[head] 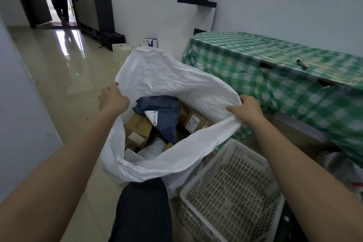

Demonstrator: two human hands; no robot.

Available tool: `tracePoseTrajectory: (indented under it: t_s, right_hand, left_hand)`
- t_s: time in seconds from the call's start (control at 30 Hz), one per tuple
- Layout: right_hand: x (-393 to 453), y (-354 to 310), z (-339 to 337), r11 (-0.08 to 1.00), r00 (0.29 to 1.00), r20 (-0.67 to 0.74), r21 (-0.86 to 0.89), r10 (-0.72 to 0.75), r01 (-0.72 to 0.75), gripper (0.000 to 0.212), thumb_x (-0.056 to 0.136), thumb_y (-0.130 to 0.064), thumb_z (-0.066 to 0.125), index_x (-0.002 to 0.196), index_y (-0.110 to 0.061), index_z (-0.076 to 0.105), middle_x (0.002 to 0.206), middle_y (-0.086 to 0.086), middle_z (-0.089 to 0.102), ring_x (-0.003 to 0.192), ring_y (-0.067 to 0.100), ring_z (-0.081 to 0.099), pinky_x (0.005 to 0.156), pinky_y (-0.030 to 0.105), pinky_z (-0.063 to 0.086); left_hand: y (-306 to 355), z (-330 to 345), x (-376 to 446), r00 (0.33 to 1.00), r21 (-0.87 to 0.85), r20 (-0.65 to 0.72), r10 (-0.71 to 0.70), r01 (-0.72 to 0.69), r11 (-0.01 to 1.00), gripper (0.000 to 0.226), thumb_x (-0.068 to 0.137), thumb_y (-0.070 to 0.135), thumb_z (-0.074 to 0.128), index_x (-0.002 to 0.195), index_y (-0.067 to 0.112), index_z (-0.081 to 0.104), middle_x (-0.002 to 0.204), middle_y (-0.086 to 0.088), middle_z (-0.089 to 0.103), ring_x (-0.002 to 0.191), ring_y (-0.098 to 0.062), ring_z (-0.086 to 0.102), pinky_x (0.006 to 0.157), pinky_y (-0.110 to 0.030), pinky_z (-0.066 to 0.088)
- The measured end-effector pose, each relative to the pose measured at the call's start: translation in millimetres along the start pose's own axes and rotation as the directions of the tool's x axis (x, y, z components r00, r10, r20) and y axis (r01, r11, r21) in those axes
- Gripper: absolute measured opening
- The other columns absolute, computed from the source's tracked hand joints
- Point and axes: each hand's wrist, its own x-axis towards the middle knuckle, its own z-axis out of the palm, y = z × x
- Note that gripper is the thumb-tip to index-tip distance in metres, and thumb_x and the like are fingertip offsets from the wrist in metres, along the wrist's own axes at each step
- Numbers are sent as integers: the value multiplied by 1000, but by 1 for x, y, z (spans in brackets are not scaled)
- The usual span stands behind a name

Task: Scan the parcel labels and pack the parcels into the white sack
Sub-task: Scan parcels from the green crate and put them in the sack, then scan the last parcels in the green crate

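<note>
While both hands — left, right — grip its rim, the crinkled white sack gapes over boxy parcels.

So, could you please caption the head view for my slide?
Both hands grip the white sack rim, parcels inside.

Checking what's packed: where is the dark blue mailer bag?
In the head view, centre frame, the dark blue mailer bag lies inside the white sack, atop cardboard boxes.
</note>
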Motion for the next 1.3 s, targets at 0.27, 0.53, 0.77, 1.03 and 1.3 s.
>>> tracePoseTrajectory:
  t_s: [0.27, 0.53, 0.77, 1.03, 1.3]
  right_hand:
    - [-16, 6, -2, 965, 999, 3, 258, 48, -47, 43, 82, -28, 75, 120, -13, 61, 110, 5, 63, 96, 24, 62, 81, 42, 56]
    - [-31, 7, -10, 912, 997, 54, 405, 52, -69, 65, 81, -34, 76, 136, -15, 47, 115, 4, 54, 104, 27, 61, 87, 49, 56]
    - [-70, 51, -41, 896, 996, -61, 443, 72, -37, 59, 91, -56, 55, 138, -22, 45, 123, -1, 52, 111, 21, 58, 94, 45, 53]
    - [-149, 197, -101, 895, 950, -135, 394, 282, -209, 45, 95, -36, 58, 137, -24, 47, 125, 1, 53, 112, 19, 56, 90, 39, 52]
    - [-262, 354, -119, 728, 753, -92, 356, 652, -587, 38, 99, -19, 54, 136, -17, 46, 114, -1, 50, 75, 10, 55, 57, 22, 43]
  left_hand:
    - [31, 16, -35, 947, -63, 89, 309, -304, 950, 51, 91, 13, 50, 141, 15, 41, 143, -17, 39, 130, -34, 39, 106, -38, 30]
    - [79, 30, -80, 845, -208, 209, 492, -453, 867, 43, 96, 11, 46, 138, 15, 44, 141, -13, 42, 123, -28, 46, 94, -29, 37]
    - [135, 59, -148, 710, -293, 190, 678, -619, 729, 38, 99, 16, 43, 137, 14, 47, 140, -5, 48, 128, -21, 43, 103, -31, 33]
    - [222, 140, -277, 399, -412, 182, 899, -799, 438, 34, 98, 16, 47, 132, 13, 52, 134, -6, 51, 125, -22, 46, 111, -43, 31]
    - [224, 284, -419, 230, -456, 553, 801, -721, 522, 32, 98, 18, 49, 129, 18, 51, 132, -6, 49, 116, -23, 51, 94, -32, 43]
